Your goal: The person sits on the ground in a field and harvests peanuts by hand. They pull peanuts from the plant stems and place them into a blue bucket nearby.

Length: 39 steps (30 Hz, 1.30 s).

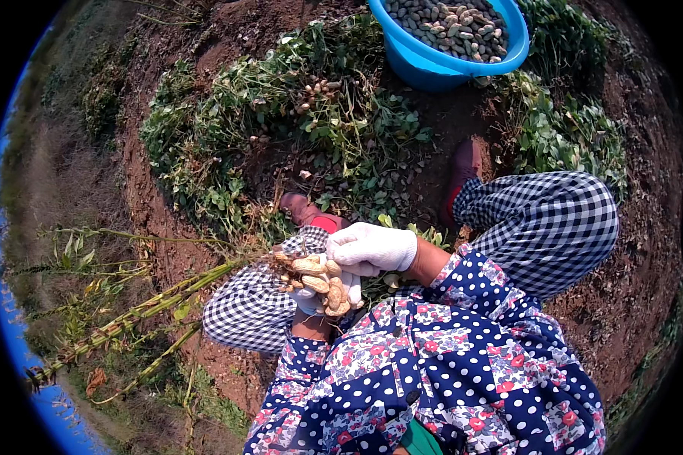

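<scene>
My left hand [308,300], in a white knit glove, is closed beneath a cluster of peanut pods [316,278] with thin roots attached. The pods cover much of its palm and fingers. From the upper right my right hand [375,247], gloved alike, reaches over the cluster, its fingers pinched at the pods' edge. Its fingertips are partly hidden. Long green stalks [165,304] run from the lower left up to the roots; whether they join the cluster cannot be told. Both hands are above my left leg in checked trousers [250,307].
A blue plastic tub [432,71] filled with peanuts [461,28] stands at the top right. Uprooted peanut plants [222,125] lie heaped ahead, some pods [321,88] showing. More leafy plants [569,125] are at the right. Reddish soil [580,330] surrounds my shoes [464,165].
</scene>
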{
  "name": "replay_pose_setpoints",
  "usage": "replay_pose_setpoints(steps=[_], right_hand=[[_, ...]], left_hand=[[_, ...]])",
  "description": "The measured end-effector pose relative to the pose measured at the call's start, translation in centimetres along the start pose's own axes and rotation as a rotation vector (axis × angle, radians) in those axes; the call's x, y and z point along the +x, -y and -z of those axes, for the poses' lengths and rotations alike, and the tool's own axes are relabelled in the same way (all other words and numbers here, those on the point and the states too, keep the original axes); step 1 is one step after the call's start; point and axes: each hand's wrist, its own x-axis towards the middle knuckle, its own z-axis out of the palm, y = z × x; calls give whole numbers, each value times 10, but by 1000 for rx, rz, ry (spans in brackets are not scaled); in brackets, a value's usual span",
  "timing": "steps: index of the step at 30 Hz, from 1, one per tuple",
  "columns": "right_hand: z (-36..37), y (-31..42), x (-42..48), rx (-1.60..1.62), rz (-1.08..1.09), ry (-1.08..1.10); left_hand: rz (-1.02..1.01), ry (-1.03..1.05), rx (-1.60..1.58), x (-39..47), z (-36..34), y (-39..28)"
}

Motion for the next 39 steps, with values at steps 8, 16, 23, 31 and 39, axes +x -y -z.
replay_pose_setpoints(steps=[8,16,23,31,39], right_hand=[[64,55,-6,804,475,-438],[223,198,-40,-495,1042,-1573],[206,149,-25,-1829,-289,-1620],[69,22,3,-943,419,-730],[-7,11,0,-1270,543,-512]], left_hand=[[-188,-141,94,37,-11,-12],[-258,-402,74,39,-3,2],[-181,-477,266,35,16,11],[-83,-339,237,31,1,19],[-7,-214,927,28,-9,18]])
